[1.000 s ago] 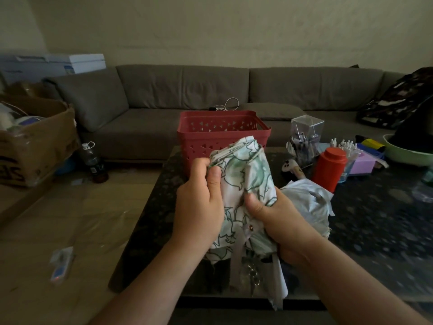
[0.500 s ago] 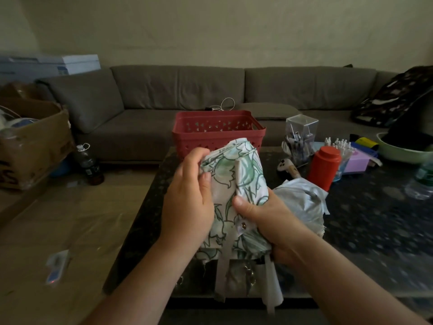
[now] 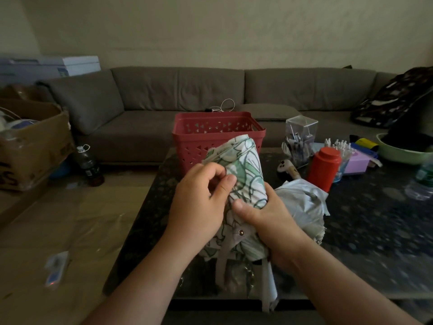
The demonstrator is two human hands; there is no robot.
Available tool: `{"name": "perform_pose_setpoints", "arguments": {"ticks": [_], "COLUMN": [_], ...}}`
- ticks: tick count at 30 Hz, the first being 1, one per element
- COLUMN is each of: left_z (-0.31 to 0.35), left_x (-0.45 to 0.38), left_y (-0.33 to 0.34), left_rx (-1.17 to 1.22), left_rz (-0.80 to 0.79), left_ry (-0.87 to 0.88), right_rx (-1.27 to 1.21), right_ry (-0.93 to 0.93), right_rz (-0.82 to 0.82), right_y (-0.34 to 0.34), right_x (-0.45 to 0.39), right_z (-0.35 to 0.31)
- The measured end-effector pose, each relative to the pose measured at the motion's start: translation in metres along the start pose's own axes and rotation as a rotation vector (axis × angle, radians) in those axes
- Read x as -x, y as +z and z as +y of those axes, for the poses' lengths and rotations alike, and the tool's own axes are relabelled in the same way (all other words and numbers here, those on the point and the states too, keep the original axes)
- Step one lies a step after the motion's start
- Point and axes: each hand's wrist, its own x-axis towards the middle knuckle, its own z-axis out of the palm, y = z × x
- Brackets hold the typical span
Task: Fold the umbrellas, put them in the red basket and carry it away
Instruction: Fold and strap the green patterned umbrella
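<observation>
Both hands — left hand (image 3: pixel 199 202), right hand (image 3: pixel 269 221) — grip crumpled leaf-print umbrella (image 3: pixel 243 174).

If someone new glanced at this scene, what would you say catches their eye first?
Most likely the green leaf-print umbrella in the centre foreground, gripped by the left hand and the right hand above the dark table. Just behind it stands the red basket at the table's far edge. To the right, a red bottle stands out among the clutter.
</observation>
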Motion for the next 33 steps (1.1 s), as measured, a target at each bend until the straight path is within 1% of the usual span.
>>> {"name": "perform_pose_setpoints", "arguments": {"ticks": [2,4,6,8,10,12,14,16,19,21,23,26,28,31,33], "left_z": [0.000,-0.001,-0.004,-0.004,-0.003,-0.001,-0.003,-0.008,-0.010,-0.006,-0.001,0.002,0.000,-0.002,-0.001], "left_x": [-0.001,-0.001,-0.001,0.000,0.000,-0.001,-0.004,-0.010,-0.011,-0.009,-0.006,-0.004,-0.005,-0.006,-0.004], "left_y": [-0.003,-0.003,-0.002,-0.001,-0.001,-0.004,-0.009,-0.015,-0.021,-0.020,-0.019,-0.020,-0.020,-0.018,-0.016], "left_rx": [0.121,0.203,0.181,0.153,0.118,0.098,0.159,0.304,0.516,0.598,0.606,0.575,0.579,0.577,0.549], "left_rz": [-0.033,-0.034,0.008,0.042,0.050,0.035,-0.011,-0.085,-0.215,-0.259,-0.232,-0.079,0.001,0.036,0.043], "left_ry": [-0.070,-0.110,-0.108,-0.097,-0.087,-0.134,-0.258,-0.369,-0.381,-0.364,-0.328,-0.326,-0.366,-0.401,-0.377], "right_rx": [-0.056,-0.047,-0.072,-0.120,-0.169,-0.175,-0.176,-0.213,-0.258,-0.273,-0.312,-0.391,-0.412,-0.328,-0.195], "right_ry": [0.067,0.074,0.101,0.161,0.233,0.240,0.239,0.276,0.363,0.387,0.393,0.405,0.365,0.294,0.242], "right_rz": [-0.008,0.028,0.055,0.037,0.017,0.016,0.003,-0.034,-0.114,-0.165,-0.236,-0.318,-0.318,-0.289,-0.251], "right_y": [-0.002,0.001,0.005,0.008,0.011,0.011,0.009,0.008,0.007,0.006,0.006,0.005,0.005,0.007,0.008], "right_x": [-0.001,-0.002,-0.001,-0.001,0.001,0.001,0.003,0.006,0.009,0.010,0.010,0.010,0.009,0.009,0.008], "right_z": [0.001,-0.002,-0.005,-0.010,-0.014,-0.015,-0.017,-0.020,-0.020,-0.018,-0.016,-0.012,-0.011,-0.013,-0.012]}}
